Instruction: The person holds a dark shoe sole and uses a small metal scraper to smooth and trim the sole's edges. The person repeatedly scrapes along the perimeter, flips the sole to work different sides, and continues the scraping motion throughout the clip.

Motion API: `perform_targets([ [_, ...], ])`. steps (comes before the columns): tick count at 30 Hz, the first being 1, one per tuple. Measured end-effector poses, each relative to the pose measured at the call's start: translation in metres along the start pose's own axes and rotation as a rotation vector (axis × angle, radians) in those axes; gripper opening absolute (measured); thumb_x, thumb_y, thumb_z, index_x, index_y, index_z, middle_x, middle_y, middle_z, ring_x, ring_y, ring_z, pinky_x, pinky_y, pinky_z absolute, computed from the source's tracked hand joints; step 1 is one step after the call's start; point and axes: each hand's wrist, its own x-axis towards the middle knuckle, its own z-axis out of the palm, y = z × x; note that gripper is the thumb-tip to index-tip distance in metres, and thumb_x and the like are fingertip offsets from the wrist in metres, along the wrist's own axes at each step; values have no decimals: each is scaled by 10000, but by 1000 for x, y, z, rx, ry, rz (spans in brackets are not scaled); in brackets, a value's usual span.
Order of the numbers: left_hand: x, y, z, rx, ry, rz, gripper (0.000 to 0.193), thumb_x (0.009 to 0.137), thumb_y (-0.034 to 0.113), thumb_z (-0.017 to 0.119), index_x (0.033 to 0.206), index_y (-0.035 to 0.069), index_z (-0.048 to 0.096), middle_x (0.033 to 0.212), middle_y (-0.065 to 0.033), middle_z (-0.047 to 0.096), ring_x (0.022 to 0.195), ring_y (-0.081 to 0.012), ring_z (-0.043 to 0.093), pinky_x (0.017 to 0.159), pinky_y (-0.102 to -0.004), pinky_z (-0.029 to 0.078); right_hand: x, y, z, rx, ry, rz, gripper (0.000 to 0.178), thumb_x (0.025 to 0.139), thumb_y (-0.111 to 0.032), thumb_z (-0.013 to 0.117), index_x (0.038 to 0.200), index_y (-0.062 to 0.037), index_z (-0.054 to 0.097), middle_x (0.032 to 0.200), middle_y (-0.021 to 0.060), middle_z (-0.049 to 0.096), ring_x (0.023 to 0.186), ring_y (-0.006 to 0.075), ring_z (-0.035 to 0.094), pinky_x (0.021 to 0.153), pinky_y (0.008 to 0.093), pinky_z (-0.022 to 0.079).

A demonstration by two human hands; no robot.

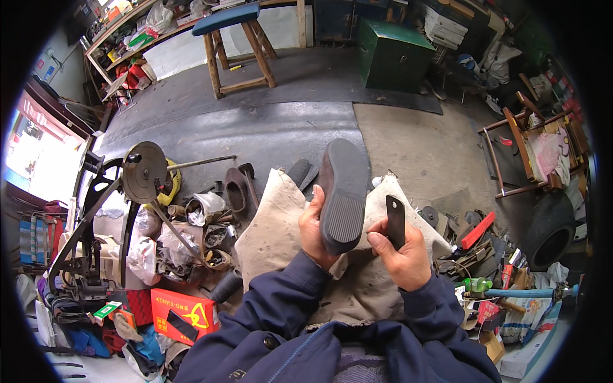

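Note:
My left hand [317, 225] is closed round the heel part of a dark shoe [345, 191], whose black ribbed sole is turned up toward me and whose toe points away. A little to its right, my right hand [403, 254] grips a flat, dark strip-like tool [395, 223] with a small hole near its upper end. The fingers hide its lower part, so whether it has a blade cannot be seen. Both hands are above a stained beige apron [274, 214] spread over my lap. Tool and sole appear apart.
At left stands a hand-cranked machine with a round wheel [144, 172]. Loose shoes [236, 190] lie on the floor beside it, near a red box [184, 315]. Scraps and a red-handled item [478, 230] crowd the right. Farther off are a stool [227, 19] and a green chest [394, 54].

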Motion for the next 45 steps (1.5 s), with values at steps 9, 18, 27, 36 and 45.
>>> perform_targets([
  [9, -9, 2, 16, -43, -149, -73, 625, 1054, 531, 413, 1210, -35, 626, 1043, -160, 727, 853, -257, 730, 720, -361, 617, 1, -7, 3, 332, 16, 200, 440, 938, -138, 732, 1309, -3, 537, 860, 22, 665, 736, 91, 611, 637, 232, 466],
  [18, -11, 0, 27, 114, -271, -101, 725, 1015, 597, 446, 1346, -43, 529, 1184, -192, 674, 1031, -293, 688, 892, -402, 569, 0, 4, -9, 596, -49, 329, 621, 930, -162, 731, 1461, 7, 457, 920, 7, 608, 620, 42, 502, 502, 208, 396],
  [27, -11, 2, 17, 416, -331, -4, 599, 940, 354, 667, 1374, -36, 528, 1289, -172, 643, 1193, -280, 627, 1039, -405, 486, -2, -2, -20, 520, 3, 140, 620, 877, -191, 746, 1417, 16, 519, 987, 15, 614, 630, 22, 464, 554, 189, 361],
  [36, -13, -21, 7, 693, -270, 138, 424, 903, 122, 723, 1293, 13, 600, 1232, -73, 664, 1151, -183, 610, 1052, -347, 442, -20, -14, -46, -197, 150, -206, 686, 759, -98, 869, 1351, 41, 551, 1022, -46, 589, 553, -16, 270, 492, 187, 228],
  [45, -22, -28, 16, 439, -220, 30, 528, 954, 373, 672, 1361, 57, 559, 1341, -93, 614, 1274, -239, 566, 1111, -435, 411, -42, 3, -65, -355, 191, -205, 562, 730, 17, 795, 1265, 30, 622, 1068, -15, 559, 585, 20, 301, 520, 192, 283],
])
